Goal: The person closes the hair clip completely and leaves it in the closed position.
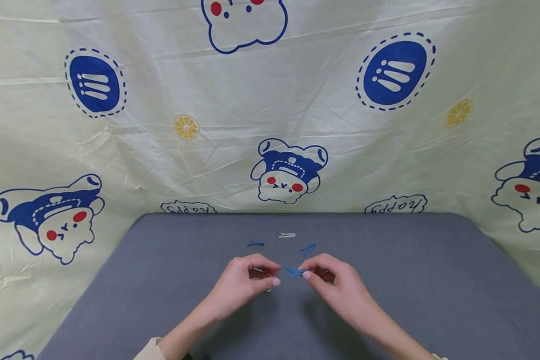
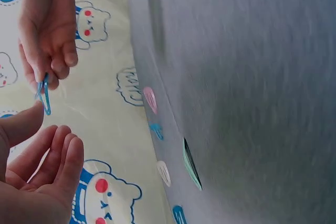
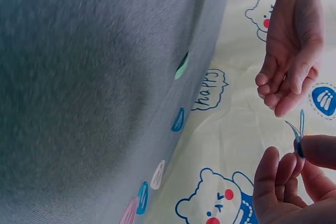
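My right hand pinches a blue snap hair clip between thumb and fingers, above the table. In the right wrist view the clip is sprung apart, its two arms spread at the tip. Just left of it, my left hand hovers with thumb and fingers apart and nothing between them. The left wrist view shows the left thumb close to the clip; whether they touch I cannot tell. A green hair clip lies on the table, mostly hidden by the left hand in the head view.
On the grey table lie a white hair clip, a dark blue one and a lighter blue one. A pink clip shows in the wrist views. Behind the table hangs a printed cream cloth.
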Demonstrator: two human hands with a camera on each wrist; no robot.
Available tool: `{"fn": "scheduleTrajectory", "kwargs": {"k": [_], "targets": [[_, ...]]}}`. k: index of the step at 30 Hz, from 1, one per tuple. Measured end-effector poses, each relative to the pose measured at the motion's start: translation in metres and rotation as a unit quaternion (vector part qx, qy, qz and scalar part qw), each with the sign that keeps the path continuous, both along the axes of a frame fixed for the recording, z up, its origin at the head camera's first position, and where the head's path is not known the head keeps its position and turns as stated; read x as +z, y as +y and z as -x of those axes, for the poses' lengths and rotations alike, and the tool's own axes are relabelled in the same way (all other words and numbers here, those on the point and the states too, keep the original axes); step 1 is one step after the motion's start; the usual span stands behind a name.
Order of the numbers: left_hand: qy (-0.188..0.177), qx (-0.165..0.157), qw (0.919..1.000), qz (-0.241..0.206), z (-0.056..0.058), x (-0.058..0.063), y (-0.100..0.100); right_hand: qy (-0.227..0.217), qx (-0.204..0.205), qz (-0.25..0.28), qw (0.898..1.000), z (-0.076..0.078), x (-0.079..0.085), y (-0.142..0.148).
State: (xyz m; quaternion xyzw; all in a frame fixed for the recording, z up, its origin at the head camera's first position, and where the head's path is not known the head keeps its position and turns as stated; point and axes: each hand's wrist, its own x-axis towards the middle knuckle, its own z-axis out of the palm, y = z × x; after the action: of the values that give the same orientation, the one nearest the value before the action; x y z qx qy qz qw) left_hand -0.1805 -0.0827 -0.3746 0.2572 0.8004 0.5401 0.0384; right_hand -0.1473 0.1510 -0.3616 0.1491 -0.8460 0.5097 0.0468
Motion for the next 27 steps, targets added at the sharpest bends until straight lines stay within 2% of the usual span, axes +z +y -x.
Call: {"fn": "scheduleTrajectory", "kwargs": {"k": [4,11,19,27], "targets": [[0.000,0.003,0.9997,-0.026,-0.010,0.002,0.002,0.001,0.005,0.016,1.000,-0.009,0.002,0.001],[0.003,0.006,0.9987,-0.051,-0.026,0.006,0.006,0.053,0.015,0.047,0.997,-0.020,-0.003,0.002],[-0.010,0.002,0.9968,-0.079,-0.038,0.004,0.009,0.007,-0.006,0.061,0.998,-0.033,-0.002,0.000],[-0.018,-0.007,0.9953,-0.095,-0.046,0.005,0.014,0.011,0.003,0.072,0.997,-0.041,-0.003,-0.002]]}}
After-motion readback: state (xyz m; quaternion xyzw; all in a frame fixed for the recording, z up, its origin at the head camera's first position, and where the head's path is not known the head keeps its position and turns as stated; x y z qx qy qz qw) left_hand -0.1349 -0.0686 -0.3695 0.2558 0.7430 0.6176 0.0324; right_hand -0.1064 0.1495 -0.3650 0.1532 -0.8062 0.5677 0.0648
